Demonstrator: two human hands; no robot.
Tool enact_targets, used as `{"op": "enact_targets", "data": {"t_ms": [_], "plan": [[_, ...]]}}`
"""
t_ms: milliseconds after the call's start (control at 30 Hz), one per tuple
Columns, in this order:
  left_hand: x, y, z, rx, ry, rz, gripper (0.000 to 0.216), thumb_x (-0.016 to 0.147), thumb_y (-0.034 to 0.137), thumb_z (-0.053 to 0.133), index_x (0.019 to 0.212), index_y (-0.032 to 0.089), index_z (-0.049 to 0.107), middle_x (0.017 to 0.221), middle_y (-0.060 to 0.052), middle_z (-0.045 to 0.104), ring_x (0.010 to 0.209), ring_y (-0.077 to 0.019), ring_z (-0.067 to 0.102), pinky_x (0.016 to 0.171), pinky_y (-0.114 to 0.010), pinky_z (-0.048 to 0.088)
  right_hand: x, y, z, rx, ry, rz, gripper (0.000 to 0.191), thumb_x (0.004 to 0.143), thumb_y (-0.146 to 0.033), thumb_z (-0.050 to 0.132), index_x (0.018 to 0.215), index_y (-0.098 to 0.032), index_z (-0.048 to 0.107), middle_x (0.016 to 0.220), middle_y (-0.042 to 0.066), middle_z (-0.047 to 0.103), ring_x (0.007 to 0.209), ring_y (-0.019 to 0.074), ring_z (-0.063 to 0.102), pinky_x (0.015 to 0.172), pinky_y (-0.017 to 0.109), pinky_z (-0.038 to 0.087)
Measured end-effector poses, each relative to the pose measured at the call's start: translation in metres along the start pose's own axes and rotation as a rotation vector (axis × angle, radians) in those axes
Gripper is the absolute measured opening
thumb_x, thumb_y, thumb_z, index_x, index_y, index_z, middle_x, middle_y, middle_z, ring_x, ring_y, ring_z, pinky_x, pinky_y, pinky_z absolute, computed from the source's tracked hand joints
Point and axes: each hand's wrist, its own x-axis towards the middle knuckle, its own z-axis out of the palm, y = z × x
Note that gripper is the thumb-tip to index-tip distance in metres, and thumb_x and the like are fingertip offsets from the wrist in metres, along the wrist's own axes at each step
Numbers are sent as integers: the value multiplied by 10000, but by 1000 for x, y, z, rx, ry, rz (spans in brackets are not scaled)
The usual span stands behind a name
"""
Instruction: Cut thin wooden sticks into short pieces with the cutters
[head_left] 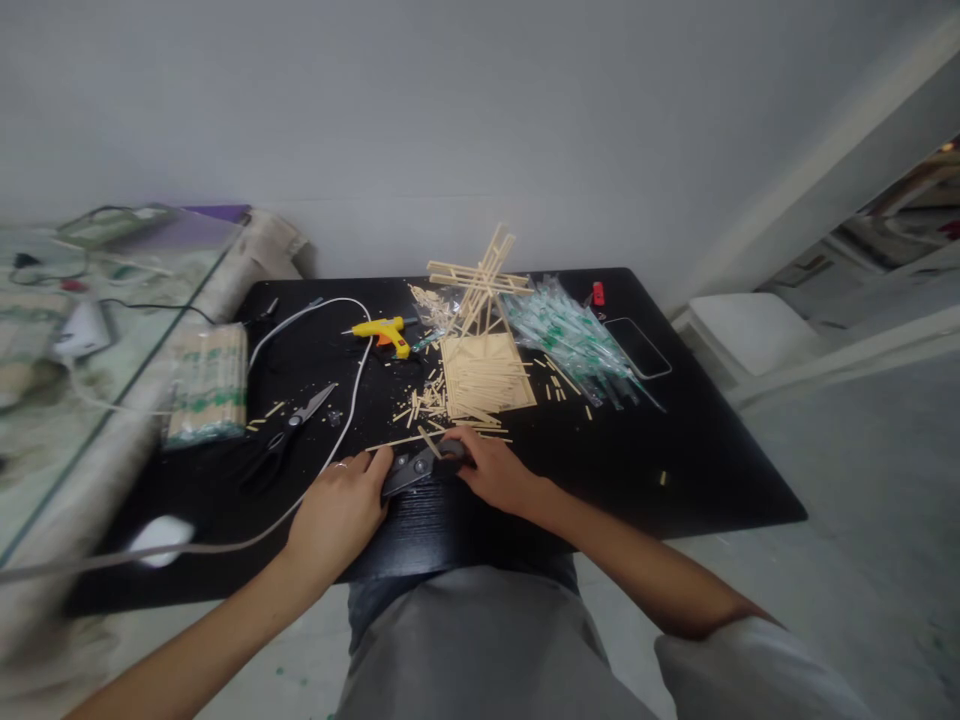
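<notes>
My right hand (491, 467) is closed around the dark handles of a pair of cutters (417, 468) near the table's front edge. My left hand (339, 508) rests beside the cutters with fingers curled at their blades; whether it pinches a stick I cannot make out. Just beyond lie thin wooden sticks (420, 436) and a flat panel of glued sticks (486, 374). A stick framework (480, 277) stands behind the panel.
A yellow glue gun (384, 331) with white cord (330, 440), black scissors (289, 430), a pile of wrapped sticks (574, 335), a phone (637, 347) and a stick bundle (208, 385) lie on the black table (675, 470). A glass surface (82, 330) is at left.
</notes>
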Motion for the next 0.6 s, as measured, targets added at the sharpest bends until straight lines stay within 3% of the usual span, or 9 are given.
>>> {"op": "enact_targets", "data": {"t_ms": [133, 267, 467, 600], "plan": [[1, -2, 4, -1, -5, -8, 263, 822, 114, 518, 1046, 176, 642, 814, -102, 700, 705, -303, 693, 604, -366, 501, 0, -2, 0, -21, -8, 28, 344, 900, -106, 642, 1221, -202, 565, 980, 47, 712, 846, 206, 689, 800, 305, 489], [2, -6, 10, -52, 79, 24, 229, 830, 161, 551, 1035, 170, 651, 851, -117, 697, 757, -320, 688, 664, -402, 523, -1, -8, -6, 13, -19, 46, 371, 882, -102, 681, 1225, -197, 579, 987, 53, 742, 889, 211, 718, 829, 323, 516], [10, -13, 13, -188, 153, -48, 237, 876, 237, 579, 1103, 201, 637, 1050, -117, 696, 938, -302, 678, 764, -390, 542, -11, -10, -28, 157, 87, 116, 159, 843, -155, 759, 983, -187, 689, 906, 34, 766, 847, 187, 736, 796, 299, 558], [15, -14, 17, -291, 186, -73, 285, 959, 442, 535, 1074, 208, 651, 1022, -85, 691, 880, -252, 693, 720, -335, 533, -27, -5, -41, 12, 110, 138, 87, 820, -159, 788, 863, -183, 716, 854, 27, 723, 784, 174, 693, 737, 282, 534]]}}
